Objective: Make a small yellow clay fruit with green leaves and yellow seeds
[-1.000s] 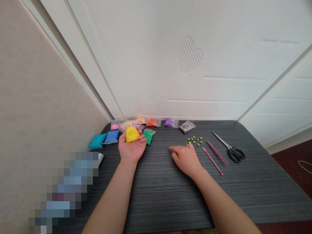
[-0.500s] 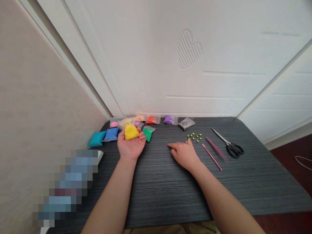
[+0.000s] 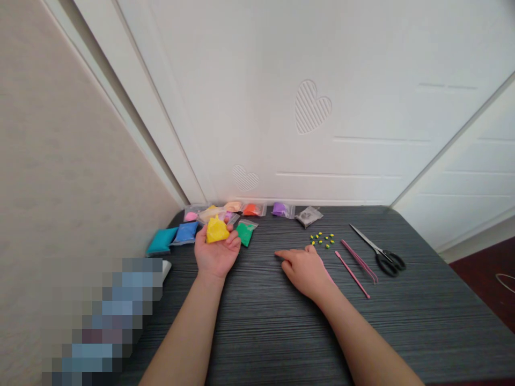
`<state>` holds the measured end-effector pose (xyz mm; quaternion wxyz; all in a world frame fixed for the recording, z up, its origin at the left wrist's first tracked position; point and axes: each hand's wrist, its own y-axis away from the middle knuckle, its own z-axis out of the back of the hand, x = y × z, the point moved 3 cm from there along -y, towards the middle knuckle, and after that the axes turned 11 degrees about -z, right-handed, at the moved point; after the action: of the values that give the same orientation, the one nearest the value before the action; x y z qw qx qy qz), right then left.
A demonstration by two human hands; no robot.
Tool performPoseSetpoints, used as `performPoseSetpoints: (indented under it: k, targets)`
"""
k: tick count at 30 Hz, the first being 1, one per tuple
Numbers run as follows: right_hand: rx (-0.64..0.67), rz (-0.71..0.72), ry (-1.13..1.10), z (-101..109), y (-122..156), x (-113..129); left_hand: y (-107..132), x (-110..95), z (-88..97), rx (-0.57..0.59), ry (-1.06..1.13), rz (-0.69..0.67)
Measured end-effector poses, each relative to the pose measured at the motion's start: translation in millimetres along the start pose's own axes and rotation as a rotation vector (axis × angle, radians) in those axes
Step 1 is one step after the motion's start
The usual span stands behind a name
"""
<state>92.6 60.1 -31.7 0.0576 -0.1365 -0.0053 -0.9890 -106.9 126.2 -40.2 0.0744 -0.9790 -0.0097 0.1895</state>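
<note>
My left hand (image 3: 217, 252) lies palm up on the dark striped table (image 3: 273, 321), fingers curled round a yellow lump of clay (image 3: 216, 229). My right hand (image 3: 306, 266) rests palm down near the table's middle, index finger stretched out to the left, the other fingers loosely bent, with nothing seen in it. Just beyond the right hand lie several tiny yellow and green clay bits (image 3: 322, 239).
Small bags of clay lie along the wall: teal (image 3: 161, 240), blue (image 3: 185, 232), green (image 3: 245, 232), pink (image 3: 190, 216), orange (image 3: 252, 209), purple (image 3: 280, 209), grey (image 3: 308, 216). Two pink tools (image 3: 356, 262) and black scissors (image 3: 380, 253) lie at the right. A blurred patch covers the left.
The left hand has shifted the yellow clay slightly in its fingers. The right hand has slid a little to the left. The camera has tilted slightly.
</note>
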Motion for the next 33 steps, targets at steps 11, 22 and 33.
performPoseSetpoints:
  k: [11,22,33]
  targets:
    - [0.026,-0.001,0.030,-2.2,0.6,1.8,1.7,0.6,-5.0,-0.071,-0.022,0.013]
    - [0.007,0.003,0.039,-2.2,-0.2,3.8,2.1,0.4,-5.2,-0.043,-0.035,0.022]
    - [0.016,-0.006,0.029,-2.9,-2.9,-0.7,3.1,1.8,-7.5,-0.043,-0.030,0.028]
